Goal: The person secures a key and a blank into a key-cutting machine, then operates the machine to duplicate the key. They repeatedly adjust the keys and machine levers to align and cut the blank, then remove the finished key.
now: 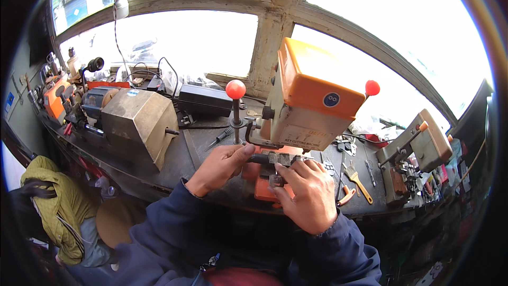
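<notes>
An orange and cream key cutting machine (315, 100) stands on the bench in front of me, with red ball knobs on its levers. Below its head sits the dark metal clamp (279, 158) on a red base (263, 188). My left hand (221, 168) is closed at the clamp's left end, thumb on top; what its fingers hold is hidden. My right hand (311, 197) bends over the clamp from the right. Its thumb and index finger are at a small clamp knob (276, 180), one on each side. Whether a key sits in the clamp cannot be made out.
To the left stands a grey metal machine (138, 119) with a protruding shaft. A screwdriver (220, 136) lies behind my left hand. A yellow-handled brush (360, 184) and small tools lie right. Another cream machine (420, 143) stands at far right. A person in a yellow-green jacket (61, 196) is at lower left.
</notes>
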Action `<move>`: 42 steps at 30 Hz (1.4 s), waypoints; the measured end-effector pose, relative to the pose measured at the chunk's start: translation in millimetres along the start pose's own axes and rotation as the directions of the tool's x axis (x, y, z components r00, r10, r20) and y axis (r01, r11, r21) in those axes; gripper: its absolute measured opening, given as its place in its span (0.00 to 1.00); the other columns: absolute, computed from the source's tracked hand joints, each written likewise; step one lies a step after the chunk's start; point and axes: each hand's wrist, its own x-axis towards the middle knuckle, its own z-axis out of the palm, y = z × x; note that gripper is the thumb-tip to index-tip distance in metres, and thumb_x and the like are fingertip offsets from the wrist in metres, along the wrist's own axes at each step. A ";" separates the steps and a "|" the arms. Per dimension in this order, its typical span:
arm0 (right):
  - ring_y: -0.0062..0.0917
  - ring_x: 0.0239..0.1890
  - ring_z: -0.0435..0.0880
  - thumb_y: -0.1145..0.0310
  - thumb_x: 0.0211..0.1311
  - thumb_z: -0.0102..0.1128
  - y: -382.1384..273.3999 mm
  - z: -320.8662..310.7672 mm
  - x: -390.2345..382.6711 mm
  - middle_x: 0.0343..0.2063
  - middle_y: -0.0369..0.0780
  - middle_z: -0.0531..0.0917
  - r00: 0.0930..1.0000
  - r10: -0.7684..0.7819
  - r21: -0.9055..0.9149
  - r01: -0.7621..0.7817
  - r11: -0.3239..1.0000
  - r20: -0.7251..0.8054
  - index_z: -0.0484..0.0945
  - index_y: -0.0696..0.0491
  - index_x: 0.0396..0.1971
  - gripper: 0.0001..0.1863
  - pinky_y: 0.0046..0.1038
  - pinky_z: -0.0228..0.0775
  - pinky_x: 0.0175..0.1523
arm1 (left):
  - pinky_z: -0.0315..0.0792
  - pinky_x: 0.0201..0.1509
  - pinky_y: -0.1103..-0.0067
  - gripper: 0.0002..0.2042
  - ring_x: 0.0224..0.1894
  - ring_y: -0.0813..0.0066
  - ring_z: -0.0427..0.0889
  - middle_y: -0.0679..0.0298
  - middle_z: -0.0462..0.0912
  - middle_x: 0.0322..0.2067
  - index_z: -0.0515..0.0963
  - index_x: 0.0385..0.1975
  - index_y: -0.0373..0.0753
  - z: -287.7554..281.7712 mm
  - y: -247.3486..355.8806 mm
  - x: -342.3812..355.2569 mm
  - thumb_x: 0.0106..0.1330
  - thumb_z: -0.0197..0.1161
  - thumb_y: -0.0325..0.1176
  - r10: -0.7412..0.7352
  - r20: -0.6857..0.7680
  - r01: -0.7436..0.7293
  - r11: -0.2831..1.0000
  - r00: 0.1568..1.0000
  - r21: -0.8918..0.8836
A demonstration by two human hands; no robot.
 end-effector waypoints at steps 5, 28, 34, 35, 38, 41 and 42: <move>0.39 0.42 0.84 0.69 0.50 0.79 0.6 -1.3 -2.2 0.34 0.40 0.83 1.000 -0.004 0.019 0.005 1.000 -0.023 0.88 0.55 0.48 0.23 0.39 0.77 0.51 | 0.76 0.45 0.80 0.13 0.38 0.82 0.81 0.68 0.85 0.37 0.79 0.56 0.32 6.3 -2.0 -5.7 0.80 0.64 0.33 0.270 -0.020 -0.270 0.963 0.963 0.006; 0.38 0.40 0.87 0.66 0.60 0.77 102.1 17.3 -105.8 0.34 0.39 0.86 0.813 0.573 -0.022 -0.578 0.816 -0.108 0.90 0.50 0.38 0.08 0.38 0.76 0.44 | 0.70 0.41 0.85 0.05 0.34 0.85 0.75 0.70 0.78 0.34 0.81 0.47 0.33 42.1 -55.2 -110.9 0.75 0.66 0.23 0.346 -0.431 -0.231 0.927 0.834 0.296; 0.37 0.39 0.88 0.60 0.56 0.80 111.0 23.0 -81.0 0.32 0.38 0.85 0.754 0.650 -0.127 -0.639 0.759 0.090 0.89 0.50 0.31 0.11 0.41 0.75 0.45 | 0.70 0.36 0.83 0.04 0.30 0.82 0.75 0.65 0.79 0.31 0.82 0.45 0.31 45.1 -53.5 -118.4 0.73 0.66 0.20 0.366 -0.349 -0.256 0.912 0.863 0.322; 0.37 0.39 0.88 0.61 0.56 0.80 111.2 22.5 -80.2 0.32 0.38 0.85 0.745 0.657 -0.121 -0.646 0.754 0.113 0.89 0.50 0.31 0.11 0.40 0.76 0.44 | 0.69 0.37 0.84 0.04 0.30 0.83 0.74 0.67 0.78 0.32 0.82 0.44 0.31 45.5 -53.0 -118.5 0.74 0.66 0.22 0.373 -0.351 -0.253 0.905 0.859 0.341; 0.39 0.38 0.88 0.64 0.55 0.79 112.5 20.6 -81.7 0.32 0.39 0.85 0.786 0.608 -0.076 -0.603 0.794 0.112 0.87 0.52 0.30 0.09 0.40 0.76 0.43 | 0.66 0.37 0.86 0.04 0.31 0.86 0.71 0.70 0.76 0.32 0.81 0.44 0.31 45.8 -51.2 -116.9 0.76 0.65 0.24 0.404 -0.344 -0.278 0.891 0.848 0.359; 0.40 0.38 0.88 0.67 0.54 0.79 113.5 22.6 -85.5 0.30 0.40 0.85 0.820 0.563 -0.059 -0.560 0.827 0.102 0.86 0.53 0.30 0.09 0.40 0.76 0.43 | 0.67 0.37 0.85 0.04 0.31 0.85 0.72 0.69 0.76 0.32 0.81 0.44 0.31 46.5 -48.7 -115.5 0.75 0.65 0.24 0.418 -0.338 -0.289 0.883 0.843 0.370; 0.40 0.38 0.88 0.67 0.54 0.79 113.4 24.7 -86.3 0.30 0.40 0.85 0.830 0.551 -0.020 -0.552 0.834 0.082 0.85 0.53 0.30 0.09 0.40 0.76 0.43 | 0.67 0.37 0.85 0.03 0.31 0.85 0.72 0.68 0.76 0.32 0.81 0.44 0.32 47.1 -47.7 -115.6 0.75 0.65 0.23 0.419 -0.339 -0.291 0.883 0.843 0.367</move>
